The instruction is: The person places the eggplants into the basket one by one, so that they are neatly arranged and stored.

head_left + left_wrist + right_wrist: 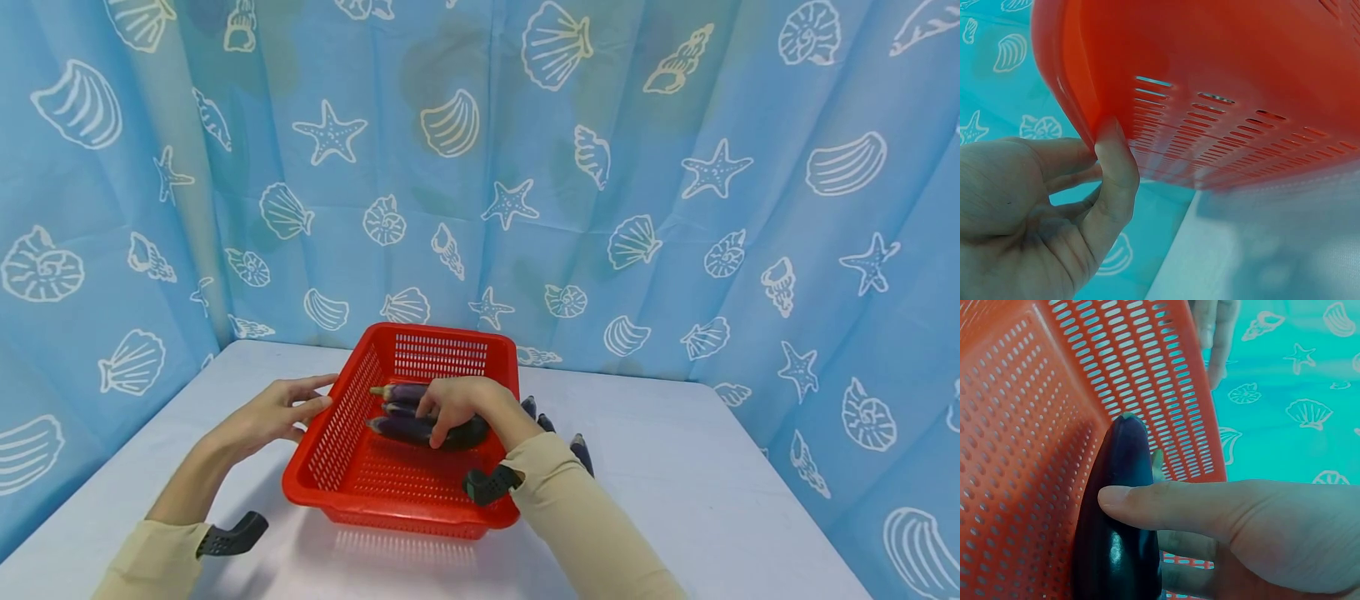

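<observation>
A red plastic basket (pixel 420 492) with slotted walls stands on the table, tilted slightly. At its left rim, my left hand (pixel 273 414) pinches the edge between thumb and fingers; the left wrist view shows the thumb (pixel 1116 169) against the outer wall. Inside the basket, my right hand (pixel 467 402) holds a dark purple eggplant (pixel 1116 544), its thumb (pixel 1141 505) across the side and its fingers partly hidden behind. Two more eggplants lie beside it, one with a pale green stem (pixel 380 390); the hand covers part of them.
Outside the basket on the right, partly behind my right forearm, lie a few more eggplants (pixel 581 454). A white cloth covers the table (pixel 675 500). Blue curtains (pixel 465 208) with white shell prints hang behind and at both sides.
</observation>
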Motion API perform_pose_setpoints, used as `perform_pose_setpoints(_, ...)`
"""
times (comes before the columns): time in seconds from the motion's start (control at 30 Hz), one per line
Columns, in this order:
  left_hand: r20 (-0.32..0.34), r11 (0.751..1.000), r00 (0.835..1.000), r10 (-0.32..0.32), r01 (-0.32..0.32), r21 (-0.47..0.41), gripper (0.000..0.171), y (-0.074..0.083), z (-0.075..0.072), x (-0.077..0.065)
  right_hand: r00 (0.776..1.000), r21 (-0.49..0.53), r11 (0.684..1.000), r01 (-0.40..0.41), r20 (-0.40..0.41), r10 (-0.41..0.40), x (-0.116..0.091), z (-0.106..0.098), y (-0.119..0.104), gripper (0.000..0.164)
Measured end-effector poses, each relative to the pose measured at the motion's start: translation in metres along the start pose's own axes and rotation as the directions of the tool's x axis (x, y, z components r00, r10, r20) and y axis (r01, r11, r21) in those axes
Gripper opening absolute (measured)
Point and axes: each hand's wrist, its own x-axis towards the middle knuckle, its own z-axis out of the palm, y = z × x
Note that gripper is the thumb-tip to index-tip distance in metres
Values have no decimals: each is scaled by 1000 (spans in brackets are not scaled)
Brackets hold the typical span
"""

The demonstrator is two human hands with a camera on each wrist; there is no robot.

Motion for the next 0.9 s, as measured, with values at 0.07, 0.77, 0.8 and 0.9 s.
perform_pose_setpoints(0.07, 3, 1000, 1000, 2, -2, -2, 68, 0, 0, 0, 1000, -7, 1000, -8, 2, 8, 2, 1, 0, 50)
perform_pose_setpoints(0.77, 14, 1000, 1000, 8, -8, -8, 67, 2, 1, 1, 997, -60, 996, -73, -28, 71, 12, 3, 9, 52)
perform_pose_setpoints(0.8, 11, 1000, 1000, 5, -5, -8, 67, 1, 0, 1, 997, -58, 995, -77, -34, 75, 14, 3, 10, 51)
perform_pose_setpoints(0.9, 5, 1000, 1000, -2, 2, -5, 67, 0, 0, 0, 995, -60, 994, -89, -53, 86, 17, 4, 13, 51)
